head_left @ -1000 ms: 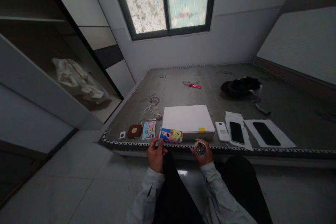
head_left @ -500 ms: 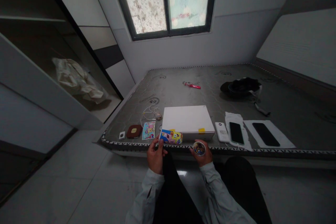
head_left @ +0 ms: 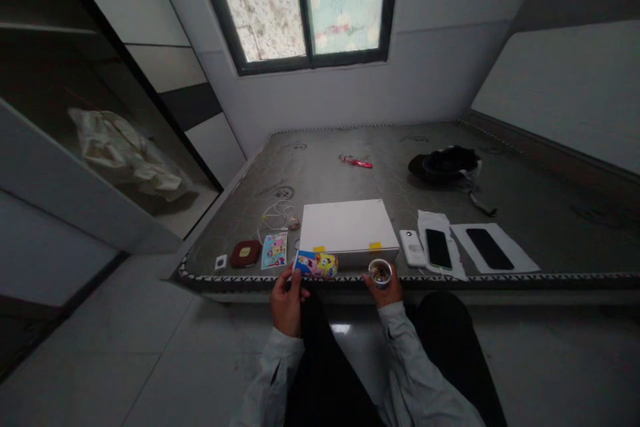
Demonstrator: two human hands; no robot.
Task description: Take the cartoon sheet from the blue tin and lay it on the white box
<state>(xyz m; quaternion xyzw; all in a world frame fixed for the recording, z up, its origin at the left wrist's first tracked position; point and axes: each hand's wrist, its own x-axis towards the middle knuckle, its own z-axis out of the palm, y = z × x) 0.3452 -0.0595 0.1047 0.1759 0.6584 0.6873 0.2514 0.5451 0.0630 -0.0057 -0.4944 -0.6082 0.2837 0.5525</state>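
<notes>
My left hand (head_left: 287,307) is closed on the left end of a blue and yellow cartoon-printed piece (head_left: 318,265), pinched between thumb and fingers. I cannot tell whether this piece is flat or rounded. In my right hand (head_left: 390,290) is a small round cup (head_left: 380,273), its rim facing up, with small mixed-coloured contents I cannot make out. Both hands are just in front of a white box (head_left: 350,223) with two yellow tabs on its front edge. The printed piece overlaps the box's lower left corner in view.
On the grey mattress (head_left: 320,173) left of the box lie a cartoon packet (head_left: 275,251), a brown case (head_left: 245,253), a small white square (head_left: 221,261) and a cable (head_left: 275,213). Rightward are a white phone (head_left: 413,248), two dark-screened phones and a black cap (head_left: 443,165). Farther back lies a red item (head_left: 360,163).
The view has shifted, so the surroundings sit farther left. The printed piece has dropped slightly relative to the box, showing its left yellow tab. The cup has tilted a little; both hands keep their hold.
</notes>
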